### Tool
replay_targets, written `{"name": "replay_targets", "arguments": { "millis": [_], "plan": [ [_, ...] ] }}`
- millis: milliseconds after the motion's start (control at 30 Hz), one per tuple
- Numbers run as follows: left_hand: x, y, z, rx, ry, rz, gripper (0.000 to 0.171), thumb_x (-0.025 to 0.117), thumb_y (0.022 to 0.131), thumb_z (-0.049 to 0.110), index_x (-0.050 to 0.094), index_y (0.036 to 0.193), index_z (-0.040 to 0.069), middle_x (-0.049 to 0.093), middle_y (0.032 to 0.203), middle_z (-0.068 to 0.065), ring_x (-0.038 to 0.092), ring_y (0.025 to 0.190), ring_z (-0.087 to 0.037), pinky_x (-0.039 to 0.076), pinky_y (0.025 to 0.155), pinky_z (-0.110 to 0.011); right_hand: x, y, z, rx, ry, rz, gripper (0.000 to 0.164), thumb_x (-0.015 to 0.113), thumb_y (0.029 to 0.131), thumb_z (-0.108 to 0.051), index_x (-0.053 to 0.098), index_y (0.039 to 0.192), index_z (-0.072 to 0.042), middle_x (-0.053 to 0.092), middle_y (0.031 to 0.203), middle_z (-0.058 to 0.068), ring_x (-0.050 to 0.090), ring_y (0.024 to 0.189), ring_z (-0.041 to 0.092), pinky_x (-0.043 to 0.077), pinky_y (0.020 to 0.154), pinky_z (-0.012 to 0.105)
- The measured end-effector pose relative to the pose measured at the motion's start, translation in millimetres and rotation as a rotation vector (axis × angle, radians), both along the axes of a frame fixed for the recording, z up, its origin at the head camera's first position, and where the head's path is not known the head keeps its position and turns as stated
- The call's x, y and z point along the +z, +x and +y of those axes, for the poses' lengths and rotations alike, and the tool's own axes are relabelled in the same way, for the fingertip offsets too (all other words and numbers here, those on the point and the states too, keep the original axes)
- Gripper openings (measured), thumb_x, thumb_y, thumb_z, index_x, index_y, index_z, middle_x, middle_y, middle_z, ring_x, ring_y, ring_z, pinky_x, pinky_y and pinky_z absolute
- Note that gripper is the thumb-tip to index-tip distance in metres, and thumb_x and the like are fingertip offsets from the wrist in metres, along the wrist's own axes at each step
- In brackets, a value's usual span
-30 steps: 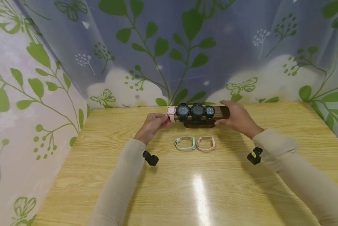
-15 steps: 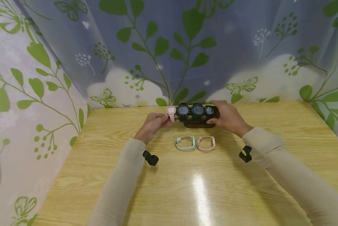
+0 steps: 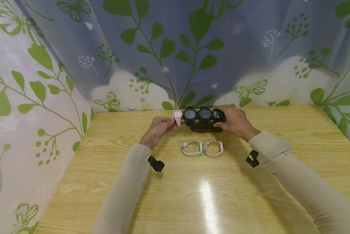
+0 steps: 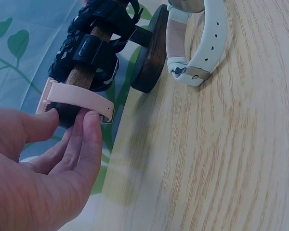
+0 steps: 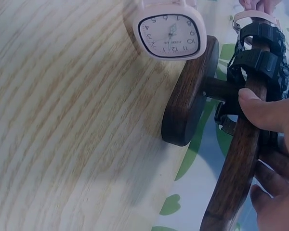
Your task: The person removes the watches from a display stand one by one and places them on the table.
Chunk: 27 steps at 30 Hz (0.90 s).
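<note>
A dark wooden watch stand carries several watches along its bar at the table's back edge. My left hand holds the bar's left end, its thumb at the edge of the pink watch and its fingers on that watch's strap. My right hand grips the black square watch at the right of the row, the thumb against the bar in the right wrist view. Between these sit two round black watches. The right hand hides the bar's right end in the head view.
A mint-green watch and a pale pink watch lie side by side on the wooden table, just in front of the stand's base. A leaf-patterned curtain hangs close behind the stand.
My right hand has slid left along the bar, from its right end to the black square watch. The left hand stays where it was, and the watches on the table have not moved.
</note>
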<state>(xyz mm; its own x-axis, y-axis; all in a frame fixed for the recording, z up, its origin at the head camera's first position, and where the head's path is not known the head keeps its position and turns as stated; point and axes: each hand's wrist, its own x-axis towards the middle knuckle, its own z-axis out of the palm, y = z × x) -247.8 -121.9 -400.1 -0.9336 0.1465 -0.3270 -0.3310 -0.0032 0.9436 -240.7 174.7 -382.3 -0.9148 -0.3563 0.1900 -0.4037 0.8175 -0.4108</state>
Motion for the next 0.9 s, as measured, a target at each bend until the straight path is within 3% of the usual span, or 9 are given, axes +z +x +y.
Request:
{"name": "replay_targets", "arguments": {
  "millis": [400, 567, 800, 900],
  "plan": [
    [0.0, 0.6, 0, 0.002, 0.002, 0.004, 0.032, 0.053, 0.107, 0.007, 0.058, 0.133, -0.011, 0.064, 0.111, -0.018, 0.057, 0.124, -0.042, 0.050, 0.108, -0.043, 0.0, -1.2, 1, 0.018, 0.017, 0.012, 0.069, 0.086, 0.084, -0.019, 0.055, 0.143, -0.001, 0.056, 0.140, 0.023, 0.056, 0.123, 0.043, 0.055, 0.090, 0.061],
    [-0.6, 0.1, 0, -0.001, -0.001, 0.004, 0.033, 0.052, 0.107, 0.008, 0.058, 0.133, -0.011, 0.063, 0.119, -0.024, 0.057, 0.124, -0.041, 0.049, 0.108, -0.043, 1.6, -1.3, -1, 0.019, 0.041, -0.013, 0.070, 0.085, 0.085, -0.020, 0.053, 0.145, -0.002, 0.054, 0.143, 0.023, 0.052, 0.128, 0.046, 0.055, 0.091, 0.063],
    [-1.7, -0.6, -1, -0.007, 0.012, 0.008, 0.033, 0.052, 0.107, 0.007, 0.058, 0.133, -0.012, 0.056, 0.133, -0.033, 0.058, 0.123, -0.041, 0.048, 0.110, -0.043, 3.7, -1.3, 5, 0.045, 0.022, -0.032, 0.069, 0.084, 0.085, -0.016, 0.052, 0.143, 0.004, 0.054, 0.141, 0.027, 0.047, 0.132, 0.047, 0.031, 0.118, 0.059],
    [-1.5, -0.4, -1, -0.009, 0.008, 0.008, 0.033, 0.052, 0.107, 0.007, 0.058, 0.133, -0.012, 0.056, 0.133, -0.034, 0.058, 0.122, -0.040, 0.048, 0.110, -0.043, 3.4, -0.5, 9, 0.036, 0.022, -0.038, 0.069, 0.085, 0.085, -0.016, 0.052, 0.142, 0.005, 0.055, 0.140, 0.027, 0.051, 0.127, 0.045, 0.040, 0.111, 0.060]
  ]
}}
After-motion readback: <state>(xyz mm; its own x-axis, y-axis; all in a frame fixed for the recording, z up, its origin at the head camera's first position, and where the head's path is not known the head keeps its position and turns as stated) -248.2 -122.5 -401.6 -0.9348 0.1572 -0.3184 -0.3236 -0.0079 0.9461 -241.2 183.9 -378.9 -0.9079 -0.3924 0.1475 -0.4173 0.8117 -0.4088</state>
